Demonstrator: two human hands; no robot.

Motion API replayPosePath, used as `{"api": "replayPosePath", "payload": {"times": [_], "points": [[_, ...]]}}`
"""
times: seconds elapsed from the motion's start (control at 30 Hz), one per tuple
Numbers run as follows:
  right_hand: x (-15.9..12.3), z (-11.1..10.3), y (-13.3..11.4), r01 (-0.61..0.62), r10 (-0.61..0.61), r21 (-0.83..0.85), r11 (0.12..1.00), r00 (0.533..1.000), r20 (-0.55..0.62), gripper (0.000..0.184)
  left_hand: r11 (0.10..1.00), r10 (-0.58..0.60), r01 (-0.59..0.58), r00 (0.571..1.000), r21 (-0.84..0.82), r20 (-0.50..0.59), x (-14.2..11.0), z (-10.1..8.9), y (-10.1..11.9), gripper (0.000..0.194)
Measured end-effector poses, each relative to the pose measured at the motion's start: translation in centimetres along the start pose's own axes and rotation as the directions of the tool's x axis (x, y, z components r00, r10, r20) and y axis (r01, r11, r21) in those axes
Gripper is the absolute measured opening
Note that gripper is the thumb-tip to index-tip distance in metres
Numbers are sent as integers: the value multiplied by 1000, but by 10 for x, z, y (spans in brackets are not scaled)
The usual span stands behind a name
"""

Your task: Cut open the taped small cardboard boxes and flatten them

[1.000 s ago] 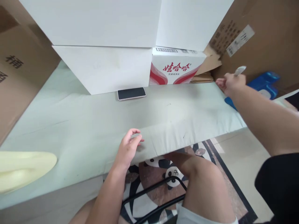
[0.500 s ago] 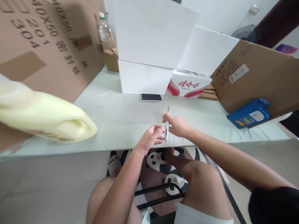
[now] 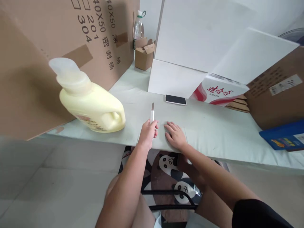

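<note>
A white utility knife (image 3: 152, 116) is gripped in my left hand (image 3: 147, 134), its metal blade out and pointing away from me. My fingers wrap around the handle, hiding its lower part. To the right of it, my right hand (image 3: 176, 135) rests palm down on the pale green tabletop (image 3: 201, 126), fingers stretched out and holding nothing. A dark-screened phone (image 3: 175, 99) lies flat beyond both hands, by the white panel (image 3: 177, 77).
At left stands a pale yellow detergent bottle (image 3: 92, 104) before a large cardboard box (image 3: 35, 69). Farther back are a small carton (image 3: 144, 58) and a clear bottle (image 3: 139, 28). A red-and-white box (image 3: 220, 90) and a blue bottle (image 3: 282, 136) are at right.
The utility knife has passed from my right hand to my left. My right hand now lies flat on the table. The camera view has turned left.
</note>
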State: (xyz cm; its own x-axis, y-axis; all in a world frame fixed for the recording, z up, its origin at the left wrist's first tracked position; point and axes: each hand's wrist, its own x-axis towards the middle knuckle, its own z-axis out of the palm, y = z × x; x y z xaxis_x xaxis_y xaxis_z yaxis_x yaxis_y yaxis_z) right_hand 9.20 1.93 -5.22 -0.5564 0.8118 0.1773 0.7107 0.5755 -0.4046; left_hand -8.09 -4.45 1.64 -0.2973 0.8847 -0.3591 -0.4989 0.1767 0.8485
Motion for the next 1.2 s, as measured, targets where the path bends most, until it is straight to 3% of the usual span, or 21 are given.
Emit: {"api": "replayPosePath", "payload": {"times": [0.1,0.3,0.5,0.9,1.03,1.1,1.2], "points": [[-6,9,3,-7,8,-38,999,1000,20,44,996,-56,58,998,-63,26,3,0,-1,15],[-4,6,2,-26,29,-78,997,999,35,43,974,-105,113,993,-194,54,12,13,5,21],[-3,8,4,-23,25,-59,998,999,22,42,966,-80,70,996,-248,-32,22,25,-2,24],[-1,7,11,41,-42,-39,998,999,-19,36,935,-91,29,983,-353,-159,35,19,1,19],[39,-1,10,96,-96,0,995,995,-20,36,914,-90,20,984,-404,-154,33,13,5,23],[83,-5,-2,134,-134,11,991,991,-24,39,903,-99,24,983,-429,-153,33,10,8,27],[174,-5,-34,201,-201,21,979,979,-23,50,891,-115,32,981,-453,-158,36,7,12,29]]}}
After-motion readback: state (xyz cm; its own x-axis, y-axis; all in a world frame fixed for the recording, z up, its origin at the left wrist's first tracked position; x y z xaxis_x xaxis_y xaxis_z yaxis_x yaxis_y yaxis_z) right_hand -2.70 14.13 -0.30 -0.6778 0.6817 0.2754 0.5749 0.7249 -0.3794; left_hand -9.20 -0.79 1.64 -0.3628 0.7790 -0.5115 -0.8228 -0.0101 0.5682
